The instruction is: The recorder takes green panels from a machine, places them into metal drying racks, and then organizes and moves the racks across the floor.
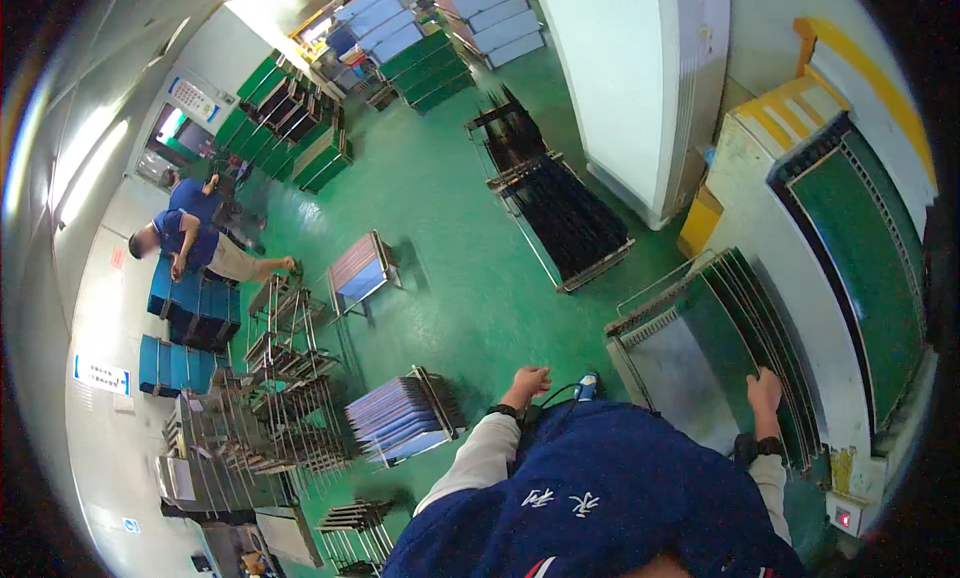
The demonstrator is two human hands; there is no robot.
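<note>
My right hand (763,390) is at the near right, its fingers closed at the edge of a thin green panel (722,323). That panel stands with several others in a metal rack (622,350) beside the machine; its lower part is hidden behind my arm. Left of my body, my left hand (530,383) hangs over the floor with its fingers curled in and nothing visible in them. A dark band circles each wrist.
A pale machine (800,168) with a large green panel (862,268) stands at right. Racks of dark panels (560,213), a rack of bluish panels (400,418) and a low rack (362,268) stand on the green floor (450,278). Two people (190,240) in blue work at left.
</note>
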